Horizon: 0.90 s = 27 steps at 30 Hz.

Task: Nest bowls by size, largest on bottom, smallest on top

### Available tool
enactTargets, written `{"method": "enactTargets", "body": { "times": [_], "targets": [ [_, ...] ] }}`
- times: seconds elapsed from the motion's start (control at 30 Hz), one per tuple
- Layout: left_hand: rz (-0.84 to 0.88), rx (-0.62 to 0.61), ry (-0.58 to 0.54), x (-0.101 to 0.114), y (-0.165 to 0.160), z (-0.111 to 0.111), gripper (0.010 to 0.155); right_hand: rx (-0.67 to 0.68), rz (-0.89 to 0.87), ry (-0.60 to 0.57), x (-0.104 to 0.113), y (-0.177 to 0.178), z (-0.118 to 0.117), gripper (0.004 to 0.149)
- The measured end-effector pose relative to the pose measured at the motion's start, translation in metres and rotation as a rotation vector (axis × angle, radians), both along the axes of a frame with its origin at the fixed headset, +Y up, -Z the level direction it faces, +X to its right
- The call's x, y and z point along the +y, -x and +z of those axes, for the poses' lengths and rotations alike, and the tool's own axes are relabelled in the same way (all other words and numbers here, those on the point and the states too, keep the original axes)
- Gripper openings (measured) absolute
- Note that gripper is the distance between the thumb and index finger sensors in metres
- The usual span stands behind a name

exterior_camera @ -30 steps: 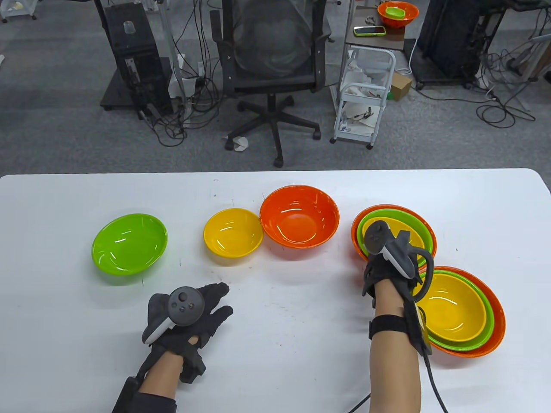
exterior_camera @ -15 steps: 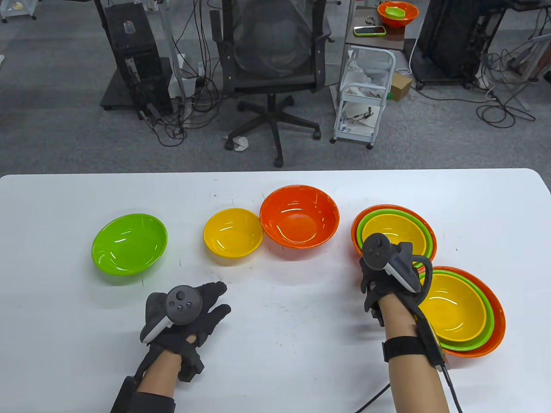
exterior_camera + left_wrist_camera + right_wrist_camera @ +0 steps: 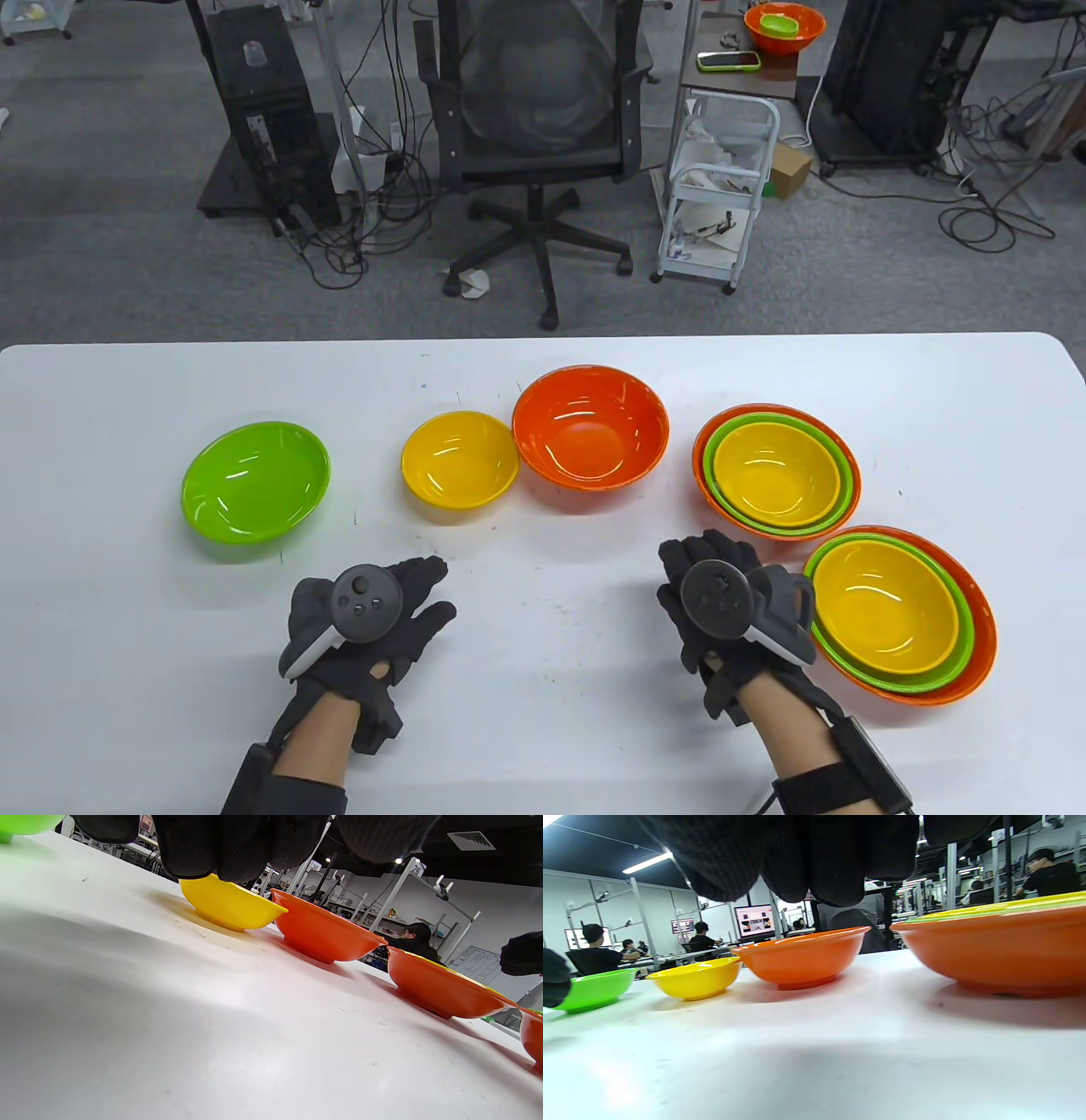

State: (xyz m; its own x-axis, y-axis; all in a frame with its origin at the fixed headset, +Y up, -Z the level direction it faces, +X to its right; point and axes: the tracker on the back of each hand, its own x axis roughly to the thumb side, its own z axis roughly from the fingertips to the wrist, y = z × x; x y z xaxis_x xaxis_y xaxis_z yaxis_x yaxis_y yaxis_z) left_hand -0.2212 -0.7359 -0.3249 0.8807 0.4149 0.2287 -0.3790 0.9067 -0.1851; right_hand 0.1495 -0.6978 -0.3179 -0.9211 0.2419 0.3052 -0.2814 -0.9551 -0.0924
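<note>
From my station I look down on a white tabletop [image 3: 543,747] with grey carpet, a black mesh office chair [image 3: 539,127] and a white trolley [image 3: 717,195] beyond its far edge. Three loose bowls sit in a row on the table: a glossy lime-green plastic bowl [image 3: 254,480] at the left, well apart from a smaller yellow plastic bowl [image 3: 459,459], whose rim is just beside, perhaps touching, a larger orange plastic bowl [image 3: 590,427]. To the right stand two finished stacks, each orange outside, green in the middle and yellow innermost: the farther nested stack [image 3: 776,469] and the nearer nested stack [image 3: 899,613], their rims close together. My left hand [image 3: 365,624] lies flat on the table near the yellow bowl, fingers spread and holding nothing. My right hand [image 3: 721,607] rests on the table just left of the nearer stack, fingers loose and holding nothing, touching no bowl that I can see. In the wrist views the gloved fingertips [image 3: 814,861] hang over the table top with the bowls lined up beyond them.
</note>
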Motion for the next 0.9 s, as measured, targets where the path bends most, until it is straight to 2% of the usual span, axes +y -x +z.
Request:
{"method": "enactTargets", "body": {
  "times": [0.17,0.4,0.47,0.6,0.73,0.9],
  "targets": [
    [-0.045,0.016,-0.001,0.002,-0.001,-0.002,0.068,0.048,-0.023,-0.006,-0.005,0.007,0.01,0.057],
    [-0.116,0.1,0.027,0.009,0.01,-0.015,0.068,0.069,-0.038,-0.029,-0.005,0.009,0.015,0.057],
    [-0.13,0.162,0.048,0.011,0.015,-0.024,0.068,0.073,-0.047,-0.022,-0.006,0.008,0.015,0.057],
    [-0.279,0.254,0.048,0.019,0.031,-0.043,0.071,0.071,-0.059,-0.014,-0.007,0.006,0.015,0.057],
    [-0.327,0.358,0.093,0.024,0.05,-0.062,0.076,0.068,-0.077,-0.019,-0.006,0.006,0.015,0.057],
    [-0.431,0.495,0.174,0.015,0.074,-0.086,0.081,0.064,-0.084,-0.006,-0.008,0.003,0.014,0.057]
  ]
}}
